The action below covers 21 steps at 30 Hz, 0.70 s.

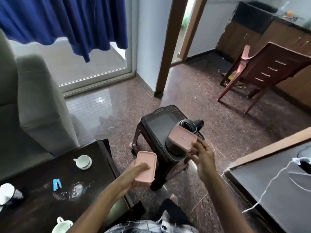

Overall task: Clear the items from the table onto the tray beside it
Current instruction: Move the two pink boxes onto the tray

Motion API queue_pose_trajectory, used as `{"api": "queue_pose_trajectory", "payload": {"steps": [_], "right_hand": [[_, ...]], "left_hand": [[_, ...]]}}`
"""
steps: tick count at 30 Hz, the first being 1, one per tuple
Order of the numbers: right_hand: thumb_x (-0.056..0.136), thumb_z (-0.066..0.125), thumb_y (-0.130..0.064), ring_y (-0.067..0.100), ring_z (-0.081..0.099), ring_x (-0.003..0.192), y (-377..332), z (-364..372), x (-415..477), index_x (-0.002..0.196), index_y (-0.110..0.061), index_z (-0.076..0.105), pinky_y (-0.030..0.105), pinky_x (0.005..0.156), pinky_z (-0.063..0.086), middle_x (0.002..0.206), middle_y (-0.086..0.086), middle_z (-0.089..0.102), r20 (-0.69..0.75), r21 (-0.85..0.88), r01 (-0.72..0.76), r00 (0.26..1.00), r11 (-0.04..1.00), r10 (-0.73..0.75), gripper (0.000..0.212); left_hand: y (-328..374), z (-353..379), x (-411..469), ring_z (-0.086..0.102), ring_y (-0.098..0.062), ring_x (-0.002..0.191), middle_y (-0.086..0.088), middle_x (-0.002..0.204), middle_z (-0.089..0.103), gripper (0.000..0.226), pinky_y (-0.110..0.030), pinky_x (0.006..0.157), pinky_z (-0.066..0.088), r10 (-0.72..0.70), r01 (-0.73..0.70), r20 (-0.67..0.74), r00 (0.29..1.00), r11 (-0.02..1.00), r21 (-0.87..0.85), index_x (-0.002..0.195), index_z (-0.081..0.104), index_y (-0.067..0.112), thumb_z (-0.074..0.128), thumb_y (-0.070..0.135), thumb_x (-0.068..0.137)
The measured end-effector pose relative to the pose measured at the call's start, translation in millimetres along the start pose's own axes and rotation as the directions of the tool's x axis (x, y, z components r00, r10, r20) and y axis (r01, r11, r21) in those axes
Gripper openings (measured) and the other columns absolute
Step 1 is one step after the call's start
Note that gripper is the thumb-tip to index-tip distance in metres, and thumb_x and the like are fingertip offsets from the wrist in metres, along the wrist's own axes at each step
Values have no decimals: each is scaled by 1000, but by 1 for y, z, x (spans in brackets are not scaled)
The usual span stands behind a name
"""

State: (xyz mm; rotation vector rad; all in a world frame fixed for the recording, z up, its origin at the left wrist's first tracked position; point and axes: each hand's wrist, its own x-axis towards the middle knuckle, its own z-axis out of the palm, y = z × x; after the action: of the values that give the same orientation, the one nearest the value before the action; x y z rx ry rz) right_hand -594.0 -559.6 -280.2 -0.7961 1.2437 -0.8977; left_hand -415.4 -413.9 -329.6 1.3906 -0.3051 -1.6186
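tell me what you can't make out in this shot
Head view only:
- Pink box in the right hand: the box is lidded, so its contents are hidden.
- Kettle on the tray: its body is hidden behind that box.
- Cup at the bottom edge: cut off by the frame and the left arm.
- White object at the left edge: cut off, unidentifiable.

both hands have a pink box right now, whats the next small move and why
Probably lower the right hand and set its pink box on the bare floor of the tray. That box already hangs over the tray beside the black kettle, while the left hand holds its pink box short of the tray.
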Motion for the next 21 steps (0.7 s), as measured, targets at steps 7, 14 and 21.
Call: {"api": "queue_pose_trajectory", "payload": {"steps": [7,14,21], "right_hand": [[92,48,-7,17,56,76,-54,62,153,113,-13,61,19,47,46,92,8,60,206,-298,128,976,946,-67,25],[92,45,-6,18,50,74,-32,101,282,115,-6,63,27,51,39,92,8,57,425,-621,202,899,757,109,30],[93,42,-5,18,53,64,22,126,363,107,-5,65,26,50,40,90,10,61,416,-815,153,826,559,380,27]], "left_hand": [[64,20,77,61,-24,70,-14,99,58,70,-32,56,55,24,-28,-212,977,999,-15,120,29,22,64,26,59],[134,48,146,59,-25,80,-16,106,58,48,-36,70,52,26,-50,-357,934,997,-57,123,29,23,59,13,88],[159,57,183,59,-17,78,-2,103,59,39,-25,54,53,18,-103,-566,824,988,-119,118,45,26,60,8,87]]}}
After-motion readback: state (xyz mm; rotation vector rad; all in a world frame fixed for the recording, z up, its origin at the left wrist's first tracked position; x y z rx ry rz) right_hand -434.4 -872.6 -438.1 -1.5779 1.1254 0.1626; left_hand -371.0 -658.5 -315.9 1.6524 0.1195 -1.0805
